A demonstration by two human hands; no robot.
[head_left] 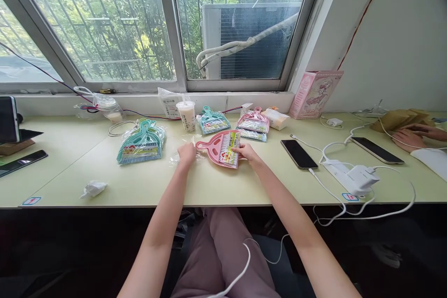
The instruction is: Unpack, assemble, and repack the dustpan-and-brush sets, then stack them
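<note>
A pink mini dustpan with a white-bristled brush (218,149) and a yellow-green label lies level just over the table in front of me. My right hand (246,152) grips its wide end at the label, thumb on top. At the handle end, my left hand (187,152) is closed on a clear plastic bag (176,156), which spreads out on both sides of the fist. Most of that hand's fingers are hidden. Wrapped green dustpan sets (141,144) are stacked to the left. Behind lie another green set (213,121) and wrapped pink sets (254,121).
A milk-tea cup (187,115) stands near the window. Crumpled tissue (94,189) lies front left. On the right are a phone (299,153), a power strip (344,177) with white cables, a pink box (314,95) and another person's hands (410,137).
</note>
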